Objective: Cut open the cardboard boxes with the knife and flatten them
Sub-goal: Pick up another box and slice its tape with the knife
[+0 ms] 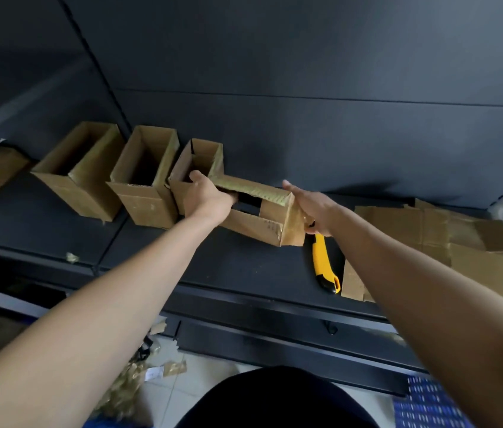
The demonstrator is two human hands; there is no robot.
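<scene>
1. Dark shelf deck (pixel 244 267): spans 9 to 3 o'clock.
2. Dark back panel (pixel 305 57): 12 o'clock, behind the deck.
3. Small tape scrap (pixel 72 257): 8 o'clock, on the deck near its front edge.
4. Tape scrap pile (pixel 126 387): 7 o'clock, on the tiled floor (pixel 207 366).
5. Blue patterned surface (pixel 429 406): 5 o'clock.

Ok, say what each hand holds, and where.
Left hand grips the lying box by its left end. Right hand touches its taped end; whether it grips the knife is unclear.
</scene>
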